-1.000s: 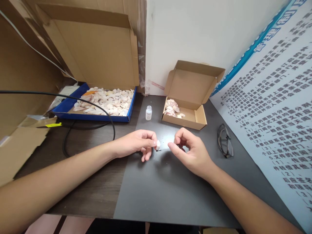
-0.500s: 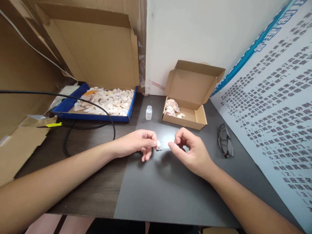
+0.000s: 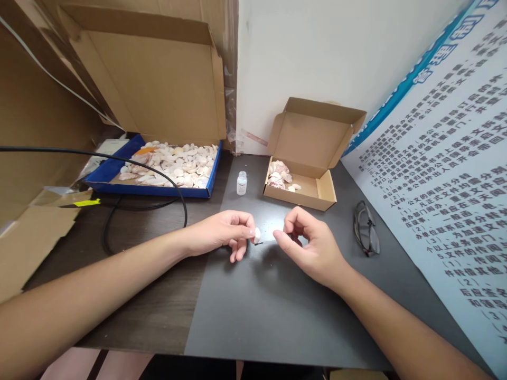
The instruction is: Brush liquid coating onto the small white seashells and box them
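Observation:
My left hand [image 3: 225, 231] rests on the dark mat [image 3: 277, 311] and pinches a small white shell [image 3: 257, 234] between thumb and forefinger. My right hand [image 3: 311, 245] sits a few centimetres to the right, its fingers curled into a pinch, and whatever it holds is too small to name. A bright glare spot lies on the mat between the two hands. A small clear bottle [image 3: 241, 183] with a white label stands behind the hands.
A blue tray [image 3: 106, 177] full of pale shells sits at the back left under an open cardboard lid. A small open cardboard box [image 3: 312, 190] holds a few shells. Glasses [image 3: 366, 229] lie at right beside a printed poster [image 3: 447, 174]. A black cable [image 3: 119, 158] loops over the desk.

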{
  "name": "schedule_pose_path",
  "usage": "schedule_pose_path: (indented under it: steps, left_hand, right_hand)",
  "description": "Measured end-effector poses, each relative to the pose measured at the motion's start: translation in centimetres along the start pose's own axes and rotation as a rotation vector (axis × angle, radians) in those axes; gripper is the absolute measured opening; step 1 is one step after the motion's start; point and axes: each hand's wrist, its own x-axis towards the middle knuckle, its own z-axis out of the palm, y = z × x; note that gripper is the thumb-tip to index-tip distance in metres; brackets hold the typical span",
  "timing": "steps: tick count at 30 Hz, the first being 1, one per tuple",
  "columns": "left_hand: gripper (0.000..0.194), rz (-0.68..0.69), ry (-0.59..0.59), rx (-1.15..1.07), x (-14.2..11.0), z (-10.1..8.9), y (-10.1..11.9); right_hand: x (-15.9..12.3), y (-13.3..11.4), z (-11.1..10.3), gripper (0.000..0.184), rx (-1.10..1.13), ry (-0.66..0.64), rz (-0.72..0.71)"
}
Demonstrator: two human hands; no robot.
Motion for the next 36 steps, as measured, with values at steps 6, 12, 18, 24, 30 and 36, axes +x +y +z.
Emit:
schedule_pose_path:
  steps: [6,12,18,24,30,36]
  left_hand:
    - [0.023,-0.007,0.001,0.005,0.02,-0.04,-0.04]
    - [0.023,0.000,-0.013,0.014,0.07,-0.16,-0.11]
    - [0.022,-0.003,-0.014,0.001,0.05,-0.14,-0.05]
    - [0.025,0.004,0.002,-0.015,0.06,-0.05,-0.14]
    - [0.024,0.000,-0.009,-0.005,0.13,-0.20,-0.22]
    - [0.025,0.004,-0.020,-0.012,0.17,-0.28,-0.24]
  right_hand:
    - [0.03,0.03,0.12,0.026,0.005,0.014,-0.012]
    - [0.05,-0.01,0.08,0.026,-0.008,0.028,-0.035]
    - [-0.01,-0.03,0.09,0.026,-0.017,0.030,-0.044]
    - [-0.08,0.09,-0.20,0.025,-0.104,0.040,-0.062]
    - [-0.16,0.51,-0.06,0.022,-0.145,0.053,-0.103]
    - [-0.26,0.69,0.05,0.018,-0.153,0.060,-0.122]
